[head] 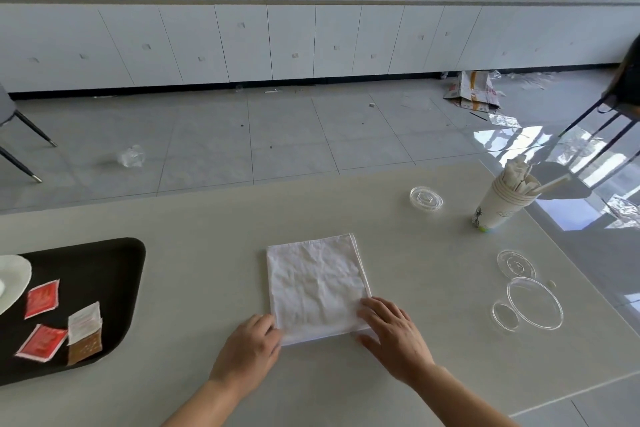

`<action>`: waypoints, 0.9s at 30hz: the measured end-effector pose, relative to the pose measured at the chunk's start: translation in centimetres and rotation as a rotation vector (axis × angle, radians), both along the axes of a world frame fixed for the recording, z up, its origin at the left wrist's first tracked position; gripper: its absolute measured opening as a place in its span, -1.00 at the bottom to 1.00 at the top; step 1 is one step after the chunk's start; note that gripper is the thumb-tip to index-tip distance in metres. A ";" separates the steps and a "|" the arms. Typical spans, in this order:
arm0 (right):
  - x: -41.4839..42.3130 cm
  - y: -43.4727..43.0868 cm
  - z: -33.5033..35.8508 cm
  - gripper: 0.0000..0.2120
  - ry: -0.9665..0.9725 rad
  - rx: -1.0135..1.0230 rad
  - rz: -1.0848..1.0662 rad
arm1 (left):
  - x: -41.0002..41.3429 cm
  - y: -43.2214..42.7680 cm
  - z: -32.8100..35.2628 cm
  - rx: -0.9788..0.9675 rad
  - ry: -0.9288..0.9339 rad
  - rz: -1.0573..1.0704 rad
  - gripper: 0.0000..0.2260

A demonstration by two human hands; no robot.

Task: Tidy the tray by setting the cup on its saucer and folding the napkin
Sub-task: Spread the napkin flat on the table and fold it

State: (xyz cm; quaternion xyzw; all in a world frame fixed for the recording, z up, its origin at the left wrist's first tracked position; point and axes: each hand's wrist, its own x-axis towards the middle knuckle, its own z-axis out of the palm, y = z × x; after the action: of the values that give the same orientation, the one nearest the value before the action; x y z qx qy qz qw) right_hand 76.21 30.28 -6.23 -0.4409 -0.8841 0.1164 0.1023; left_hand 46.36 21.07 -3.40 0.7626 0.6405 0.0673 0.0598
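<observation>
Both bare forearms entered from the bottom edge and met at the near edge of a white, creased, folded cloth napkin (317,288) lying flat on the pale beige table (207,236). At the napkin's 7 o'clock corner the left hand (247,354) lay palm down, fingers curled loosely against the cloth's edge; whether they pinched the fabric could not be told. At the 5 o'clock corner the right hand (394,336) rested with fingers spread flat, fingertips pressing on top of the napkin, gripping nothing. The napkin showed stacked layers along its right edge and sat as a rough square, turned slightly anticlockwise.

At 9 o'clock from the napkin, well apart, a black rounded plastic tray (104,260) ran off the left edge. On it lay two red sauce sachets (42,298), one above the other, and a white-and-brown sachet (85,333) just beside the lower one. A white round saucer (14,277) sat at the tray's far left, cut off by the frame; a small white shape on it at the very edge was too clipped to identify.

At 2 o'clock from the napkin stood a stack of white paper cups (498,204) holding wrapped straws, with a clear plastic lid (426,198) near it to the left. At 3 o'clock three more clear round lids (535,303) lay close together near the table's right edge.

Beyond the table, at 12 o'clock, grey floor tiles ran to a row of white cabinets (294,42) under a cluttered counter.
</observation>
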 end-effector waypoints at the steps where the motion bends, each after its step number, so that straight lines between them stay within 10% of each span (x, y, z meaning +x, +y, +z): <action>1: 0.0 0.0 0.0 -0.63 0.004 -0.004 -0.003 | 0.3 0.0 0.2 0.001 0.021 0.019 -0.78; 21: -0.9 -1.7 1.9 -0.81 0.122 0.019 -0.068 | 0.7 -2.1 0.6 -0.067 -0.244 0.188 -0.90; 27: -0.8 -2.2 2.6 -0.90 0.125 -0.062 -0.029 | -1.1 -4.0 -0.5 -0.222 -0.261 0.112 -0.40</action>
State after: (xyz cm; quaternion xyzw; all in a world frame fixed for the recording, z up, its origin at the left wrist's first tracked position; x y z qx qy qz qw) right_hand 75.39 28.08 -3.62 -0.4483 -0.8655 0.1698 0.1453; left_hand 45.22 17.10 -3.90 0.6992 0.6724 0.0978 0.2222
